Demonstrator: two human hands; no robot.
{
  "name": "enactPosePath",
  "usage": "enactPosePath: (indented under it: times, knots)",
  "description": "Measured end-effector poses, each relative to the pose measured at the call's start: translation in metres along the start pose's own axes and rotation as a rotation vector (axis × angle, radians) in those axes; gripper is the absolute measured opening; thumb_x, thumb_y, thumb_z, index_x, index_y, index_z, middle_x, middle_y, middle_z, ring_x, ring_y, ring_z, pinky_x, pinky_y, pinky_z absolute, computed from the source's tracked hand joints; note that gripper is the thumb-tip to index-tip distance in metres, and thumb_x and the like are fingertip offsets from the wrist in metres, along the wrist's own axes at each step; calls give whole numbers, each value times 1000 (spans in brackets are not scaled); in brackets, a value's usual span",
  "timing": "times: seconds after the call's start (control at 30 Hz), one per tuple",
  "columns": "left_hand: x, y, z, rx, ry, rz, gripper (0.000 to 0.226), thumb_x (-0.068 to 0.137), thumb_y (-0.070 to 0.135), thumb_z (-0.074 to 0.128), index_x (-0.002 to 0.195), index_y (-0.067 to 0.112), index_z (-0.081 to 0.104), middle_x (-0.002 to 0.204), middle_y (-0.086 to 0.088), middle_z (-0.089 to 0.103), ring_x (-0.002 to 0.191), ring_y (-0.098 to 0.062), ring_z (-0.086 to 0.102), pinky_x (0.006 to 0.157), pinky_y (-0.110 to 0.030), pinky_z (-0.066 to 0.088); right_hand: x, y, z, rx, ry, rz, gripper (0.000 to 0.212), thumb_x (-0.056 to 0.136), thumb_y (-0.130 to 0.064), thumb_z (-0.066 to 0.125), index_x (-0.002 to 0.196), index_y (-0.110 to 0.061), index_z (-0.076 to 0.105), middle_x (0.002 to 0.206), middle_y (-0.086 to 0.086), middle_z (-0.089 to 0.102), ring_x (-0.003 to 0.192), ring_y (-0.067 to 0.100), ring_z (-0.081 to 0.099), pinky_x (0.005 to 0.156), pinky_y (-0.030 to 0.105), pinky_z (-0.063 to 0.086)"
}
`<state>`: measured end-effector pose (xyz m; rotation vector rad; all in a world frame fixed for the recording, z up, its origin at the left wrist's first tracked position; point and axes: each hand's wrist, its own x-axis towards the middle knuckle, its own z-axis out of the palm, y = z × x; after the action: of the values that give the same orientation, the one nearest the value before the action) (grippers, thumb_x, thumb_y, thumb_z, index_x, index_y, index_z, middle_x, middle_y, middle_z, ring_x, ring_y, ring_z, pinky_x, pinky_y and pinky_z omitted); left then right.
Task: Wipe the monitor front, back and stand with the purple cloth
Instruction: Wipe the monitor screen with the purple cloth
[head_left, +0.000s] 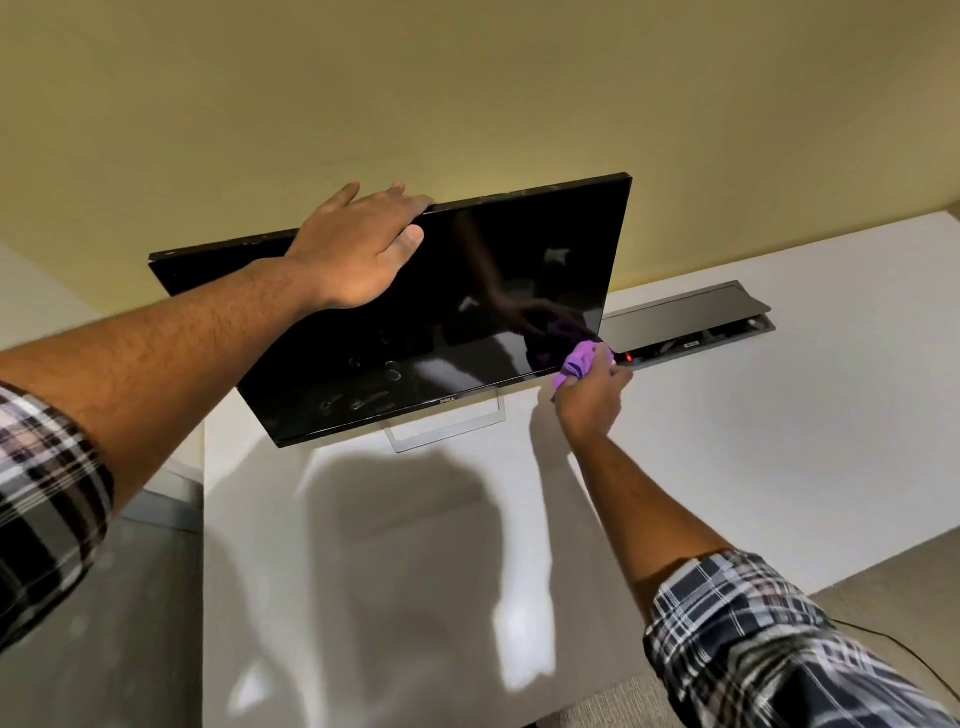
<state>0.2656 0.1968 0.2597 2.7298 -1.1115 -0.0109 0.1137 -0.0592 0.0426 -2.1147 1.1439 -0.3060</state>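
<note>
My left hand (358, 249) grips the top edge of the black flat-screen monitor (467, 291) (screen dark, smudged); my right hand (592, 395) bunches the purple cloth (577, 362) against its lower right corner on the white desk (727, 415).

Black monitor (467, 291) (tilted), bunched purple cloth (577, 364)
</note>
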Motion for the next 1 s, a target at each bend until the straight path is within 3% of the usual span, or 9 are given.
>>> enactPosePath:
  times: [0.2, 0.4, 0.6, 0.7, 0.77, 0.83, 0.87, 1.0]
  knots:
    - [2, -1, 2, 6, 3, 1, 49, 108, 37, 21, 154, 24, 30, 160, -5, 36, 154, -9, 15, 126, -46, 4, -3, -8, 6, -72, -109, 15, 75, 93, -7, 72, 158, -13, 34, 163, 17, 24, 130, 41, 56, 105, 42, 53]
    - [2, -1, 2, 10, 11, 2, 49, 108, 37, 22, 154, 24, 31, 160, -5, 36, 154, -9, 15, 126, -46, 5, -6, -3, 14, -152, -129, -17, 79, 91, -13, 78, 158, -15, 35, 162, 17, 26, 126, 40, 59, 104, 41, 55]
    - [3, -1, 2, 12, 5, 4, 49, 108, 36, 22, 154, 23, 30, 161, -5, 35, 154, -10, 14, 126, -47, 5, -28, -9, 26, 29, -159, 16, 56, 96, -14, 67, 145, -16, 40, 139, 16, 48, 117, 37, 59, 96, 50, 57]
    - [4, -1, 3, 12, -8, 3, 49, 107, 37, 21, 154, 23, 30, 161, -4, 35, 154, -10, 14, 126, -47, 6, -45, -14, 40, 109, -136, 46, 45, 102, -26, 61, 141, -17, 42, 134, 14, 56, 114, 37, 63, 95, 49, 59]
    - [3, -1, 2, 13, -11, -4, 50, 107, 37, 21, 154, 22, 30, 161, -4, 35, 154, -11, 14, 126, -48, 6, -58, -15, 48, 53, -155, -24, 37, 104, -44, 51, 133, -22, 46, 123, 9, 59, 104, 30, 64, 91, 47, 59]
    - [3, 1, 1, 3, -12, -11, 50, 108, 36, 22, 154, 22, 29, 161, -5, 34, 154, -11, 14, 125, -48, 6, -70, -14, 61, -16, -151, -85, 52, 102, -68, 30, 129, -28, 47, 114, 5, 64, 97, 26, 68, 90, 45, 60]
    - [2, 1, 0, -2, -15, -11, 50, 108, 37, 21, 155, 22, 29, 162, -4, 33, 154, -11, 13, 125, -48, 6, -75, -13, 66, -28, -157, -100, 56, 102, -71, 25, 130, -28, 47, 113, 4, 64, 97, 24, 68, 92, 43, 60]
    - [2, 0, 1, -7, -36, -21, 52, 106, 41, 19, 155, 26, 27, 163, -3, 31, 154, -11, 14, 125, -49, 9, -103, -26, 76, -134, -224, -202, 24, 107, -40, 34, 120, -25, 47, 114, 4, 62, 97, 21, 63, 94, 39, 55]
